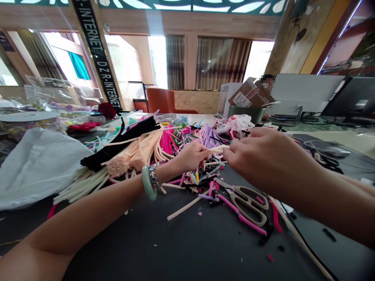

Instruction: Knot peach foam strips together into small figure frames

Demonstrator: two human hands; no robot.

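My left hand (191, 156), with a green bangle and a bead bracelet at the wrist, pinches cream fuzzy stems (216, 150) near the middle of the view. Just to the right, my right hand (254, 156) is closed on the other end of these stems, so they span the short gap between both hands. Behind and left of my left hand lie thick bundles of peach stems (140, 150) and black stems (117, 148). Below my right hand, scissors (249, 203) rest on the dark table (164, 249) among cut pink, purple and cream pieces.
A white plastic bag (38, 168) and pale stems (84, 185) lie at left. Pink stems (166, 140) and lilac stems (211, 136) are heaped behind the hands. Farther back are a cardboard box (249, 93), monitors (307, 93), a mouse (336, 151) and a person's head.
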